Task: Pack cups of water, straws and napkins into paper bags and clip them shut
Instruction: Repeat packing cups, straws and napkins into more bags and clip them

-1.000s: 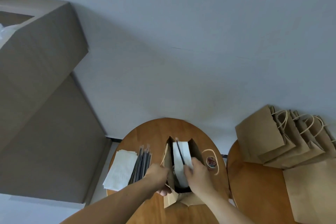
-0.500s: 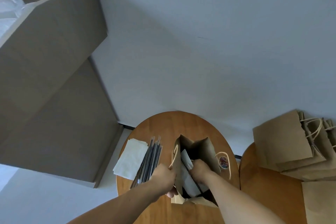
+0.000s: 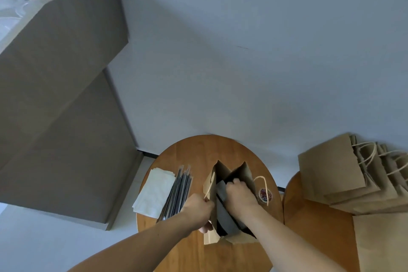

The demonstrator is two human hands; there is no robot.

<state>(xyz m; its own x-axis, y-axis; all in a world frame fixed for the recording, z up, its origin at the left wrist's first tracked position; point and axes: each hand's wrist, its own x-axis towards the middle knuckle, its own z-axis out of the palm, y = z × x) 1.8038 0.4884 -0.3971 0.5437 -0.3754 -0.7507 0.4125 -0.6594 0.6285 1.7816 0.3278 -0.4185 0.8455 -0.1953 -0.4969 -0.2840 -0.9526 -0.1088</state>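
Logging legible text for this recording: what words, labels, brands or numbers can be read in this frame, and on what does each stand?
No text can be read.
Open paper bag: plain brown, no print visible.
Stack of paper bags: plain, no print visible.
Small round container: red and blue specks, too small and blurred to tell whether any is lettering.
Napkins and straws: no print visible.
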